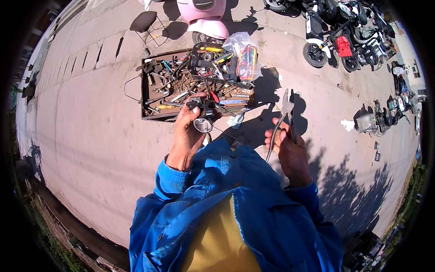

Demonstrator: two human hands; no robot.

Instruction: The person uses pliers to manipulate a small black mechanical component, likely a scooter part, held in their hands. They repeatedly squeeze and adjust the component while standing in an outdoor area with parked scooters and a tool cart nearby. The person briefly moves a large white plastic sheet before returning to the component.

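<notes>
My left hand is closed round a small black part with a round, silvery cup-like end. What kind of part it is, I cannot make out. To its right, my right hand grips a pair of bare metal pliers, jaws pointing up and away from me. One handle slants down past my fingers, while the other lies along my palm side. The pliers and the black part are well apart. Just beyond my left hand lies a wide, shallow metal tool tray, heaped with rusty tools, bolts and small parts.
A black open case with tools and tape sits on the tray's far right, beside a clear plastic bag. Beyond stand a pink scooter and a dark stool. Several scooters are parked at far right; parts lie on the pavement.
</notes>
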